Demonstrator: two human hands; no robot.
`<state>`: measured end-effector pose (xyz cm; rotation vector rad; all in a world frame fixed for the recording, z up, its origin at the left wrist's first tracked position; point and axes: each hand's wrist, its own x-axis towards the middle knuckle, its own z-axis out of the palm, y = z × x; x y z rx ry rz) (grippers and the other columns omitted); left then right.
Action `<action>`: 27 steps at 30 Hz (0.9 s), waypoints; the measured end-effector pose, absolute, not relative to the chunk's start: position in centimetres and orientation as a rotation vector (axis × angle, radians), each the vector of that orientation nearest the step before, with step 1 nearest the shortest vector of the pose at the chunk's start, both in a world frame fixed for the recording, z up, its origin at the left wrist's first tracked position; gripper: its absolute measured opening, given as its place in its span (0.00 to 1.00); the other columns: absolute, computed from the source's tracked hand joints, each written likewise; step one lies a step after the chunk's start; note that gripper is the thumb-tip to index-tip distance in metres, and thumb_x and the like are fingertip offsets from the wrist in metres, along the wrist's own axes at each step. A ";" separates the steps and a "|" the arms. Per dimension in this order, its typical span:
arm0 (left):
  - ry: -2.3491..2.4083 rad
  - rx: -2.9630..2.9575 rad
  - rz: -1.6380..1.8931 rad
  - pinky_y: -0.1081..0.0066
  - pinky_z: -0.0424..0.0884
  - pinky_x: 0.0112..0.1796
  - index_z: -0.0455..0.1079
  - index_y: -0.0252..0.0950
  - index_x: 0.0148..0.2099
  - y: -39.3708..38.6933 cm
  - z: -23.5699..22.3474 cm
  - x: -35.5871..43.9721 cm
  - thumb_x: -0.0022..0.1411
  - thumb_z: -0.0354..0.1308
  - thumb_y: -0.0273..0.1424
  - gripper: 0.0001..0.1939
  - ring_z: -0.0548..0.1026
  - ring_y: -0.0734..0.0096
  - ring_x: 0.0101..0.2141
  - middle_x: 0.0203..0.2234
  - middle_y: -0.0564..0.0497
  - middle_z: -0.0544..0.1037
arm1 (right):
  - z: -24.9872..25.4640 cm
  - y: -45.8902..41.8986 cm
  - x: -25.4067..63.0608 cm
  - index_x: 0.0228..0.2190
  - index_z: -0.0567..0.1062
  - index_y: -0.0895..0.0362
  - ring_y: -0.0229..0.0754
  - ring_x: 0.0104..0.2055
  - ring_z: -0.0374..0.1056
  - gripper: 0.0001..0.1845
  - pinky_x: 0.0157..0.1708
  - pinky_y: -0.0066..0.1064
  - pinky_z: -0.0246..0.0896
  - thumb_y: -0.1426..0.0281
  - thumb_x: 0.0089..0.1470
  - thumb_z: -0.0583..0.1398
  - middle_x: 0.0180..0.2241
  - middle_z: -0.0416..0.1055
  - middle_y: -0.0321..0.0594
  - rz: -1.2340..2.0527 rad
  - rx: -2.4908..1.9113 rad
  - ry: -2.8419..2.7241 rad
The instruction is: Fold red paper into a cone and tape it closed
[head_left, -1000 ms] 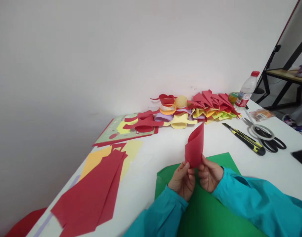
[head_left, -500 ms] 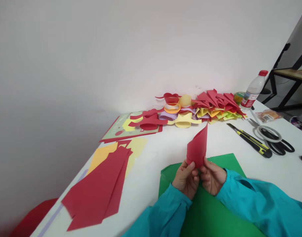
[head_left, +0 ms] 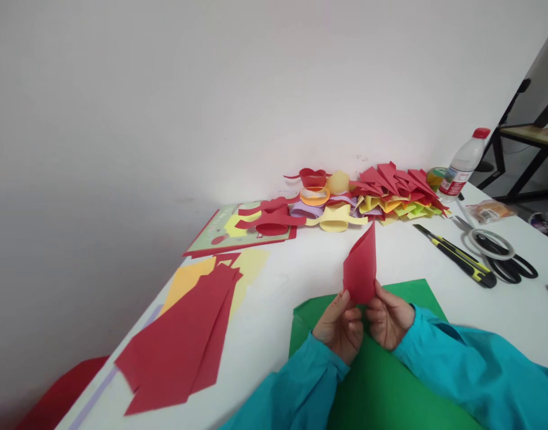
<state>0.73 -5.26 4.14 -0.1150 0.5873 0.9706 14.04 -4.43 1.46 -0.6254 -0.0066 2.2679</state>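
A curled piece of red paper (head_left: 360,269) stands up between my two hands, with a pointed corner at its top right. My left hand (head_left: 340,327) pinches its lower left edge, thumb against the side. At the lower right edge, my right hand (head_left: 390,316) grips it between thumb and bent fingers. Both hands are above a green sheet (head_left: 408,382) that lies on the white table. The paper's lower edge is partly hidden by the fingers.
Red paper pieces (head_left: 179,340) lie at left. Paper bands (head_left: 274,218) and folded red paper (head_left: 390,179) are piled along the wall. At right are a utility knife (head_left: 457,255), a tape roll (head_left: 509,248) on black-handled scissors (head_left: 520,269), and a bottle (head_left: 462,164).
The red paper has turned slightly, and my left thumb has shifted from its front face to its left edge. Both hands still hold it; the view has shifted a little.
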 end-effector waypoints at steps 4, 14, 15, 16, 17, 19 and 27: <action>0.598 -0.223 0.953 0.87 0.61 0.13 0.68 0.31 0.33 -5.4 4.5 0.8 0.67 0.42 0.26 0.15 0.61 0.91 0.12 0.23 0.54 0.74 | 1.3 -4.4 14.1 0.17 0.68 0.62 0.26 0.12 0.56 0.21 0.12 0.17 0.54 0.59 0.49 0.62 0.11 0.60 0.26 2.283 -0.616 -0.015; 0.557 -0.108 0.941 0.90 0.60 0.15 0.69 0.32 0.34 -5.6 3.8 0.4 0.66 0.45 0.24 0.13 0.59 0.91 0.12 0.16 0.58 0.67 | 0.9 -4.6 14.1 0.17 0.69 0.62 0.27 0.13 0.56 0.21 0.13 0.19 0.52 0.58 0.49 0.62 0.11 0.59 0.27 2.330 -0.615 -0.053; 0.539 -0.081 0.945 0.90 0.58 0.14 0.69 0.32 0.35 -5.7 3.6 0.4 0.66 0.45 0.24 0.12 0.57 0.91 0.11 0.14 0.59 0.65 | 0.9 -4.6 14.1 0.17 0.69 0.62 0.27 0.13 0.56 0.21 0.13 0.19 0.53 0.58 0.49 0.62 0.11 0.59 0.27 2.335 -0.609 -0.055; 0.520 -0.044 0.950 0.90 0.57 0.13 0.69 0.32 0.37 -5.8 3.5 0.4 0.66 0.45 0.24 0.11 0.56 0.91 0.11 0.13 0.60 0.63 | 0.8 -4.6 14.0 0.18 0.69 0.62 0.27 0.13 0.56 0.21 0.14 0.19 0.53 0.58 0.49 0.62 0.11 0.59 0.27 2.337 -0.601 -0.055; 0.502 -0.001 0.951 0.90 0.55 0.13 0.69 0.33 0.39 -5.8 3.4 0.4 0.66 0.46 0.24 0.10 0.54 0.91 0.10 0.12 0.61 0.61 | 0.7 -4.6 14.0 0.19 0.69 0.62 0.27 0.14 0.56 0.20 0.14 0.19 0.53 0.58 0.49 0.62 0.12 0.60 0.27 2.339 -0.592 -0.055; 0.479 0.071 0.949 0.89 0.54 0.12 0.69 0.34 0.41 -6.0 3.3 0.3 0.65 0.49 0.24 0.08 0.53 0.91 0.10 0.12 0.62 0.59 | 0.6 -4.7 14.0 0.21 0.70 0.61 0.27 0.14 0.57 0.19 0.15 0.19 0.53 0.58 0.49 0.62 0.13 0.61 0.27 2.337 -0.585 -0.054; 0.559 -0.112 0.939 0.88 0.60 0.13 0.69 0.32 0.37 -5.6 4.1 0.6 0.64 0.49 0.26 0.07 0.62 0.91 0.13 0.27 0.53 0.76 | 1.0 -4.5 14.4 0.16 0.66 0.60 0.27 0.15 0.54 0.22 0.18 0.19 0.56 0.58 0.49 0.62 0.11 0.56 0.26 2.395 -0.455 -0.158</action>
